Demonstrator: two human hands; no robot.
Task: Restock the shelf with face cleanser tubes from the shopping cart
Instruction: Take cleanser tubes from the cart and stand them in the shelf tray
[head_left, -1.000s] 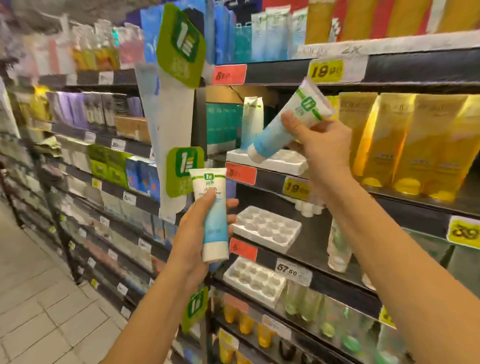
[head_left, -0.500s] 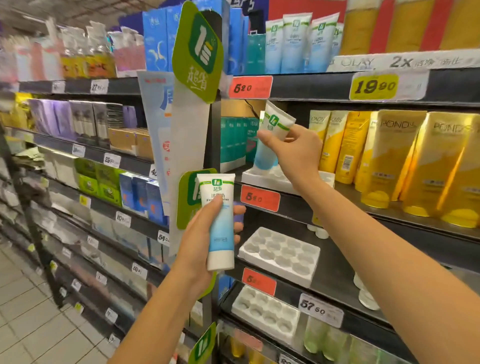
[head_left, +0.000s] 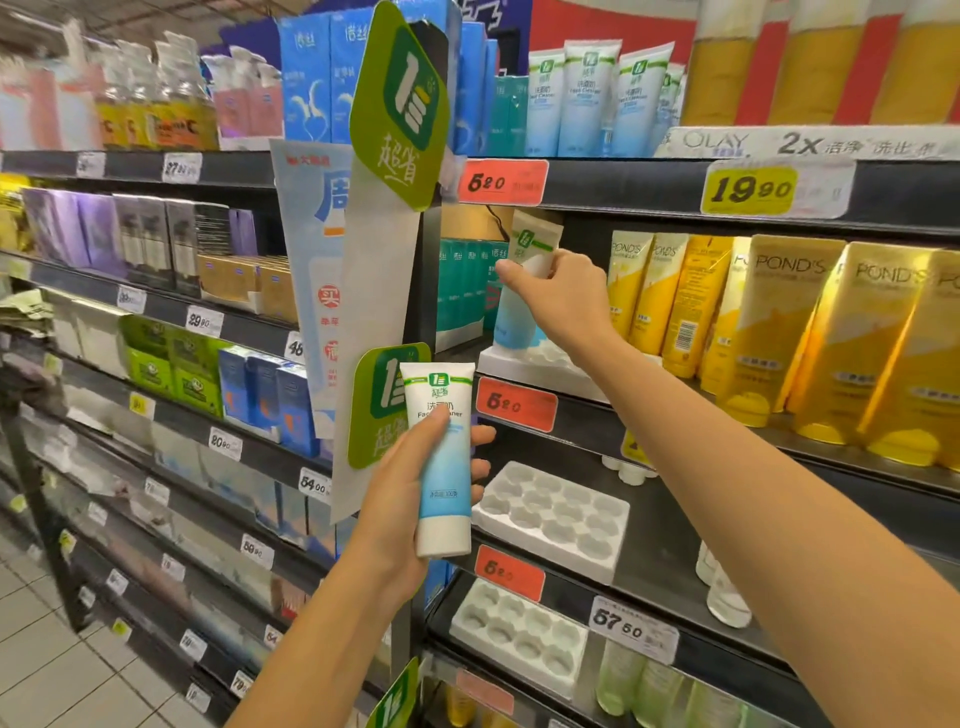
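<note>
This is a shop. Long dark metal shelves (head_left: 623, 182) are holding rows of goods. Right of the big green hanging sign (head_left: 400, 104), a red paper price tag (head_left: 501, 182) and a yellow paper price tag (head_left: 748, 190) are showing prices, and shiny yellow card boxes (head_left: 789, 332) are standing lower down.

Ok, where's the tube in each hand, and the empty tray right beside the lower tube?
Right tube (head_left: 511, 322): head view, blue lower body.
Left tube (head_left: 445, 483): head view, blue middle.
Tray (head_left: 550, 512): head view, dimpled top, centre.
</note>
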